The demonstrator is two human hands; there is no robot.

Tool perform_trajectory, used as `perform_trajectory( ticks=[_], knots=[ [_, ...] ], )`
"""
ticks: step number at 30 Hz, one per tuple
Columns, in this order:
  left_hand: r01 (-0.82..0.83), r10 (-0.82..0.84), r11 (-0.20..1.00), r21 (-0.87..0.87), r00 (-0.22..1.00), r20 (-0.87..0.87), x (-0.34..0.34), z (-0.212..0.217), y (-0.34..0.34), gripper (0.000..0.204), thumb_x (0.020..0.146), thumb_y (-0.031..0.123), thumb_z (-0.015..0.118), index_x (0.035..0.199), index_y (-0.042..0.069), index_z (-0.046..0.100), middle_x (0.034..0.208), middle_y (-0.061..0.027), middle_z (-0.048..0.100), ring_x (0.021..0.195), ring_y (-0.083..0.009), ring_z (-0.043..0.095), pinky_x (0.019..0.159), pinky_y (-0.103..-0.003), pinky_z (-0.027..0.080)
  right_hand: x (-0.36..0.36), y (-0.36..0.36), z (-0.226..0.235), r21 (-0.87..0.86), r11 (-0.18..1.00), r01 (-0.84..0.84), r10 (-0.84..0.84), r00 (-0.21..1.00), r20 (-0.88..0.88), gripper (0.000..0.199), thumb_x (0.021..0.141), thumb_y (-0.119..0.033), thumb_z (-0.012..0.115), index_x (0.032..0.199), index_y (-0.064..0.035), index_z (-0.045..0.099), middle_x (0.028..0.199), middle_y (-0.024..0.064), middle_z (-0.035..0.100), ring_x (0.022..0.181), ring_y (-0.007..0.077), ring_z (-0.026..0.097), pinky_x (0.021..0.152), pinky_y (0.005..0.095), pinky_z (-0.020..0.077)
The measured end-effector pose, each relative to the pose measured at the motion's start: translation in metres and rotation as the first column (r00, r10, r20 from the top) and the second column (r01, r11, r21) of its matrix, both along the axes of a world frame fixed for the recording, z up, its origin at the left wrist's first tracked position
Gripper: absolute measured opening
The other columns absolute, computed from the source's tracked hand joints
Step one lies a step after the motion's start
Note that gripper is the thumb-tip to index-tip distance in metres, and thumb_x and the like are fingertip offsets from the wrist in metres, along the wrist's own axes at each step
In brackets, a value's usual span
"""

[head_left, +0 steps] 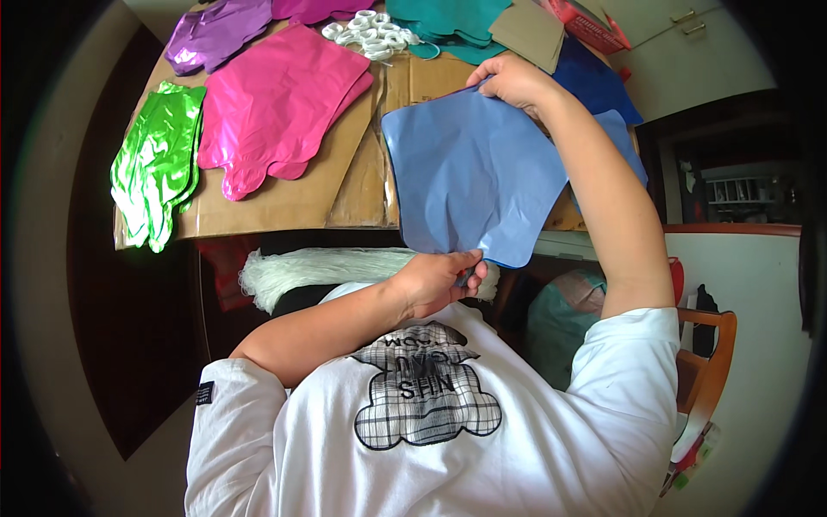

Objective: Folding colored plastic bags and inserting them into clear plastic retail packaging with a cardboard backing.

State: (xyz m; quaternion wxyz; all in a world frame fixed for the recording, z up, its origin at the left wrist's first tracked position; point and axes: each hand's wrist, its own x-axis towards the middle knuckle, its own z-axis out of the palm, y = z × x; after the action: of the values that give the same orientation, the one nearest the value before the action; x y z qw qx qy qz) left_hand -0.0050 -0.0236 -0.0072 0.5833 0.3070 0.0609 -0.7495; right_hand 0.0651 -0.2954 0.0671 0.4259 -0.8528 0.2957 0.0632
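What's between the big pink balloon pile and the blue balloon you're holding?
In the head view, only bare brown cardboard lies between the pink foil balloons and the blue foil balloon.

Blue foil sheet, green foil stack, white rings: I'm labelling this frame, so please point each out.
Blue foil sheet (469, 172): head view, middle of its flat face.
Green foil stack (157, 159): head view, centre of top sheet.
White rings (369, 36): head view, middle of the pile.

Pink foil balloons (280, 103), green ones (157, 164)
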Motion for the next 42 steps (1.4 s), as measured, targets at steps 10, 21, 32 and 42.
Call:
perform_trajectory(
  ticks=[10,21,32,42],
  knots=[
    [-0.007,0.007,1.000,-0.008,1.000,0.031,-0.001,0.000,-0.001,0.019,0.098,0.018,0.048,0.086,0.004,0.055,0.081,-0.0037,0.053,0.071,-0.0145,0.045,0.074,-0.031,0.045,0.005,-0.010,0.001,0.210,0.965,0.158,-0.162,0.987,-0.001,0.022,0.088,-0.006,0.054,0.108,-0.0009,0.062,0.096,0.0077,0.064,0.082,0.0148,0.062,0.072,0.0290,0.0522],
    [-0.012,0.013,1.000,-0.009,0.996,0.090,-0.001,0.002,-0.002,0.018,0.098,0.016,0.048,0.089,0.003,0.055,0.082,-0.0050,0.054,0.073,-0.0155,0.046,0.074,-0.031,0.045,-0.002,-0.012,0.005,0.289,0.941,0.176,-0.181,0.983,-0.007,0.025,0.085,0.003,0.049,0.106,0.0010,0.062,0.093,0.0111,0.063,0.079,0.0171,0.061,0.071,0.0323,0.0531],
    [-0.026,0.026,1.000,0.002,0.996,0.081,-0.004,0.003,-0.001,0.019,0.099,0.017,0.047,0.088,0.003,0.055,0.082,-0.0046,0.054,0.073,-0.0146,0.046,0.074,-0.029,0.045,-0.001,-0.008,0.003,0.277,0.935,0.223,-0.236,0.972,0.013,0.025,0.086,0.004,0.048,0.106,0.0003,0.062,0.092,0.0102,0.063,0.079,0.0168,0.060,0.071,0.0321,0.0528],
    [-0.029,0.027,0.999,0.019,0.997,0.077,-0.005,0.004,-0.001,0.019,0.098,0.015,0.047,0.088,0.002,0.055,0.083,-0.0049,0.053,0.074,-0.0144,0.046,0.074,-0.029,0.045,-0.001,-0.011,0.000,0.261,0.940,0.217,-0.232,0.972,0.025,0.024,0.088,0.000,0.050,0.109,0.0000,0.061,0.092,0.0092,0.063,0.078,0.0164,0.061,0.070,0.0315,0.0528]
  ],
)
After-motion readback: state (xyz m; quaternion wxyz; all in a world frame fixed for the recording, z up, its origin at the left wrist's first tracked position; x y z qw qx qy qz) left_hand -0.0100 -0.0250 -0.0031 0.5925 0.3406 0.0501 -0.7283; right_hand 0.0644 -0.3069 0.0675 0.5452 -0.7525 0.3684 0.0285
